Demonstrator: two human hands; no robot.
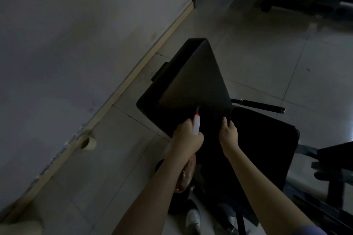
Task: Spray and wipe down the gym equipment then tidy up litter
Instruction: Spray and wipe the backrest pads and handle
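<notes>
While the left hand [188,135] grips a spray bottle [196,125], its red-tipped nozzle pointing up the long axis of the tilted black backrest pad [191,82], the right hand [229,131] curls its fingers round the pad's near edge, just beside the nozzle. The left hand looks set to spray. Left of the pad, pale floor tiles [118,158] meet a grey wall [76,25] in dim light.

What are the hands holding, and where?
The left hand grips the spray bottle by its neck. The right hand curls its fingers over the lower edge of the black pad.
</notes>
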